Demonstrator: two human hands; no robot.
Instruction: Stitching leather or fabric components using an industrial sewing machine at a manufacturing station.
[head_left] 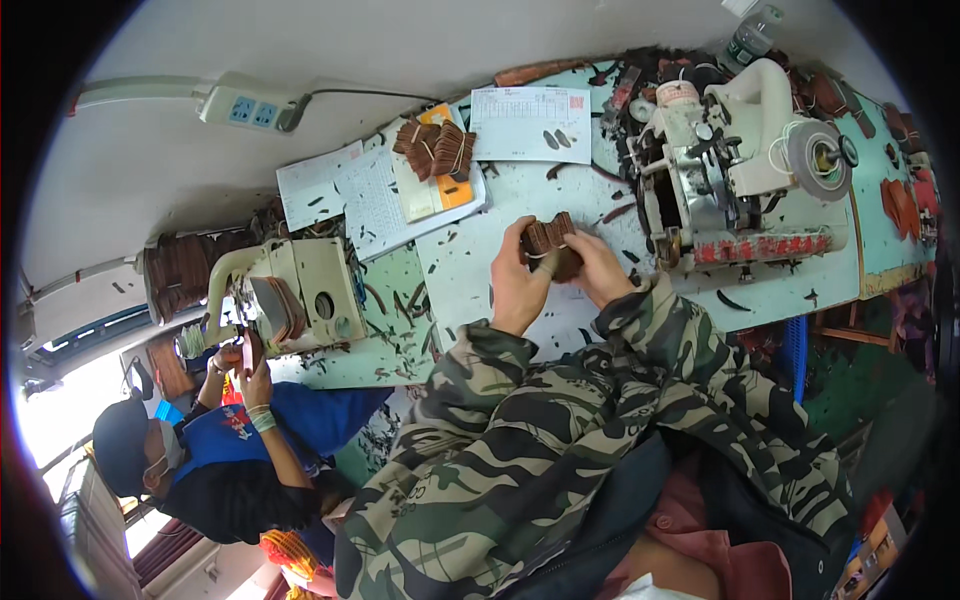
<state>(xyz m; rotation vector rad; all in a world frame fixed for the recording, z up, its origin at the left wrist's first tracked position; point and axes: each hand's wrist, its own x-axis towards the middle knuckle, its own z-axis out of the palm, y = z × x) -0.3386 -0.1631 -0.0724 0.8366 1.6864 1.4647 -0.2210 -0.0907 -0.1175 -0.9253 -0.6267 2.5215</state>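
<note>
My left hand [518, 285] and my right hand [597, 268] grip a small stack of brown leather pieces [548, 234] from both sides, over the pale worktable [460, 285]. The pieces stand edge to edge, and a pale band seems to cross the stack by my left thumb. Fingers hide its sides and much of its underside. Beyond my hands, to the left, banded bundles of similar brown pieces [453, 152] rest on an orange and cream booklet [424, 196] and papers.
A sewing-type machine [700, 180] with a handwheel stands at right, another machine [300, 295] at left. A co-worker in blue [225, 450] handles a piece there. Dark scraps [395, 305] litter the table. A printed sheet [530, 125], power strip [243, 108] and bottle [752, 40] lie beyond.
</note>
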